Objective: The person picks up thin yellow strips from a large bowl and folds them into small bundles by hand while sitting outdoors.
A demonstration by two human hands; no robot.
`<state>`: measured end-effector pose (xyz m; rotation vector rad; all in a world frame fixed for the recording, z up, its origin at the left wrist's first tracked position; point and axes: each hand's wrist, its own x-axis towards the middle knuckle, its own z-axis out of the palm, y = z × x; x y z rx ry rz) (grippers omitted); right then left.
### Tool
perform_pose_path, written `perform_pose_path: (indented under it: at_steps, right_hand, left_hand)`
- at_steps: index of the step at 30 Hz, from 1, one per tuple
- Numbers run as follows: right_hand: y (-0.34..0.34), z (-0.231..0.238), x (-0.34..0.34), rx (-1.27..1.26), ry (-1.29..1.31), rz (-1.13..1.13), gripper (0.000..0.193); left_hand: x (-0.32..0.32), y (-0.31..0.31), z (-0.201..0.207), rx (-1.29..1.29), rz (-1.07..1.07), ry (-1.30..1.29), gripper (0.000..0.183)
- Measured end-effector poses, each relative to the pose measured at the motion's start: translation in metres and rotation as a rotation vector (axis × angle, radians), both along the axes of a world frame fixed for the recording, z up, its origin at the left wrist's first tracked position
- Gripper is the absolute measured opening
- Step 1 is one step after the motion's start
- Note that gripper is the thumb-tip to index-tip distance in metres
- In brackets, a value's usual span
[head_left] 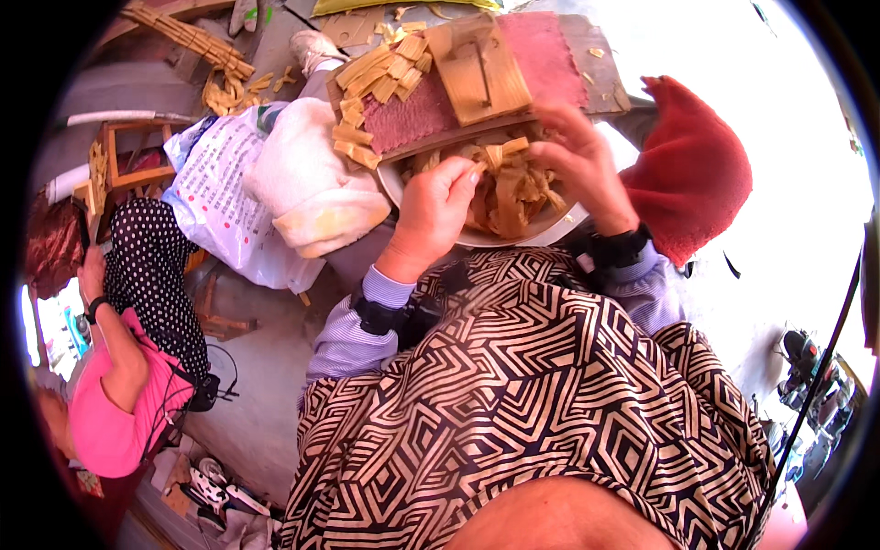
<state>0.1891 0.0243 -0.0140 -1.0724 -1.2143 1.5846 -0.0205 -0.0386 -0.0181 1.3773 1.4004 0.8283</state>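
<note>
My left hand (433, 209) is closed, thumb against fingers, on one end of a flat tan strip (500, 154) like dried leaf or bark. The strip lies above a round metal basin (576, 216) holding a tangle of damp-looking brown strips (518, 203). Close to the strip's other end, my right hand (587, 165) has its thumb and fingers apart, slightly blurred. Just beyond the basin, a wooden board (600, 69) carries a red cloth (550, 55). On the cloth rests a wooden block (472, 69) with a dark slot or bar. Folded tan pieces (380, 73) are heaped at its left.
A white towel (316, 174) and a printed plastic bag (234, 197) sit left of the basin. At right hangs a red cloth (692, 170). A person in pink (115, 394) sits at far left beside a wooden frame (133, 151). A strip bundle (188, 37) lies at upper left.
</note>
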Motion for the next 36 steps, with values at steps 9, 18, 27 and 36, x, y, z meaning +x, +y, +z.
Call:
perform_pose_path:
  at_steps: [9, 18, 27, 36]
  right_hand:
    - [0.024, 0.056, -0.01, 0.512, -0.533, 0.502, 0.026]
    - [0.062, 0.055, 0.045, -0.047, -0.433, 0.362, 0.023]
    - [0.046, 0.078, 0.003, 0.342, -0.563, 0.506, 0.019]
    - [0.06, 0.065, 0.021, 0.205, -0.634, 0.365, 0.023]
  left_hand:
    - [0.013, 0.025, 0.043, 0.412, -0.121, 0.372, 0.011]
    - [-0.039, 0.042, 0.05, -0.186, -0.206, -0.267, 0.023]
    - [-0.037, 0.058, 0.049, -0.31, -0.242, -0.424, 0.022]
    - [-0.034, 0.077, 0.035, -0.28, -0.214, -0.307, 0.021]
